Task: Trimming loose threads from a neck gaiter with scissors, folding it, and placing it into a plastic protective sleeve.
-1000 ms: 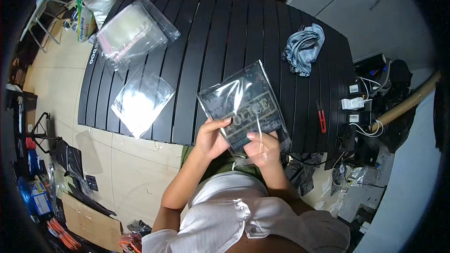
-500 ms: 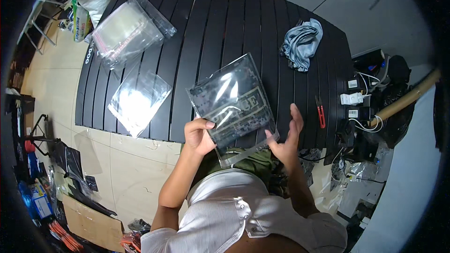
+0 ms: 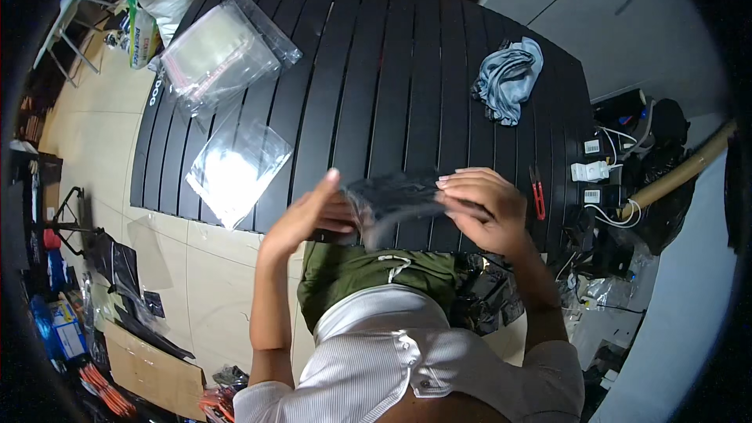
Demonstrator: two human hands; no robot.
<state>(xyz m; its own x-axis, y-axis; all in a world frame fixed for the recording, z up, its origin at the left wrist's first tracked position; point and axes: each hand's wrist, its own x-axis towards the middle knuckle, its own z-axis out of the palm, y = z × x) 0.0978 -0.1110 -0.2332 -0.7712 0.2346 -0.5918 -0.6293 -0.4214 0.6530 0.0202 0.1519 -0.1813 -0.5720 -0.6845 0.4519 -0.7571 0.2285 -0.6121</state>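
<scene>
A clear plastic bag with dark camouflage-patterned cloth inside (image 3: 395, 192) is held above the near edge of the table, seen nearly edge-on and smeared by motion. At its right end, my right hand (image 3: 487, 207) grips it with the fingers over the top and the thumb below. My left hand (image 3: 304, 218) is at the bag's left end, thumb raised and fingers stretched toward it. Whether those fingertips touch the bag I cannot tell. Left of my hands lies a shiny flat clear bag (image 3: 240, 168).
The black slatted table (image 3: 356, 94) carries a stack of clear bags (image 3: 219, 51) far left, a bunched blue-grey cloth (image 3: 509, 78) far right and red-handled snips (image 3: 537, 194) at right. White plugs and cables (image 3: 591, 171) sit beyond the right edge.
The bag has tipped from facing up to nearly edge-on. My right hand has closed on its right end, while my left hand has let go and moved slightly left.
</scene>
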